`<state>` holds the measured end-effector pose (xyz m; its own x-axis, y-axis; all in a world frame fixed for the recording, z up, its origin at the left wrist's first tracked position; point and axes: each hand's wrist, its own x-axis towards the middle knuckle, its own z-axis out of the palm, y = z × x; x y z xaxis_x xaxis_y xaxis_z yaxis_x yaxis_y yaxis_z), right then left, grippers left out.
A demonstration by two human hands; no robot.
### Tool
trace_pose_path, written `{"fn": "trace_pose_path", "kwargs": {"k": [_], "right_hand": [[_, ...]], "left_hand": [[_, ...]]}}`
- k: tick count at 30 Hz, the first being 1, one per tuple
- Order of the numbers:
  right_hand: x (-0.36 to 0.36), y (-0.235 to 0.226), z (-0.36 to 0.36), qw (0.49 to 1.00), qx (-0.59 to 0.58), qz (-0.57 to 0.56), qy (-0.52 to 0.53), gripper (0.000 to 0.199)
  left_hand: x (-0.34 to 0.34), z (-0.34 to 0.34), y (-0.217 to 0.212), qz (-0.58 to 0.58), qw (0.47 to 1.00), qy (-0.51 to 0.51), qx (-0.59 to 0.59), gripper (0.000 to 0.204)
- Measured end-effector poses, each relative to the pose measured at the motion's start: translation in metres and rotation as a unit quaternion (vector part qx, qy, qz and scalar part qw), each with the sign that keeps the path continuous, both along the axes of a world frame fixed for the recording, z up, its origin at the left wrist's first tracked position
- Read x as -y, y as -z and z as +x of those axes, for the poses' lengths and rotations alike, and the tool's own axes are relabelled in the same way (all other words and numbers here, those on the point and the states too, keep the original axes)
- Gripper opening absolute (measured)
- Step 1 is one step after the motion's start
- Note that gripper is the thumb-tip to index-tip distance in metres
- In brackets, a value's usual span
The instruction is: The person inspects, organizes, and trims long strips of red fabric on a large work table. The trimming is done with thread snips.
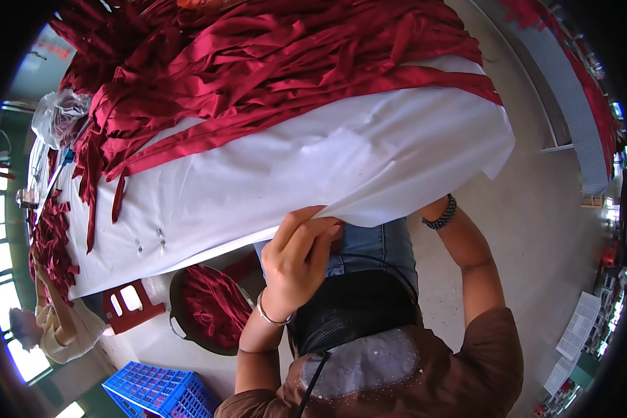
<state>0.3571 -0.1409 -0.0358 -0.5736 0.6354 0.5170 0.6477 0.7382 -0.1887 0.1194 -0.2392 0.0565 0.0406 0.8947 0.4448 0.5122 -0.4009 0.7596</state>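
right hand hidden under white cloth (313, 174)

Single head-worn fisheye view, angled steeply down, close above the left hand (296, 261) gripping the white cloth (313, 174) edge; right hand hidden beneath the cloth; floor beyond, rim distorted.

A large white fabric sheet (313, 174) covers the table, with a heap of dark red fabric strips (258, 56) on its far half. The left hand (296, 261) grips the sheet's near edge; the right hand is hidden under it, further right. Below the table's left end stand a red plastic stool (129, 306), a round black basin (205, 306) holding more strips, and, nearer, a blue plastic crate (157, 390).
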Motion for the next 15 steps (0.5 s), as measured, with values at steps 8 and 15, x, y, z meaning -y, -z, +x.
{"fn": "trace_pose_path", "kwargs": {"k": [8,15], "right_hand": [[0.029,-0.037,-0.005,0.980,0.119,-0.158,-0.014,0.038],[0.108,-0.080,0.038,0.893,0.272,-0.355,-0.057,0.027]], "left_hand": [[0.009,-0.015,-0.023,-0.203,0.968,0.066,0.130,0.009],[0.020,-0.029,-0.019,-0.302,0.863,0.080,0.397,0.007]]}}
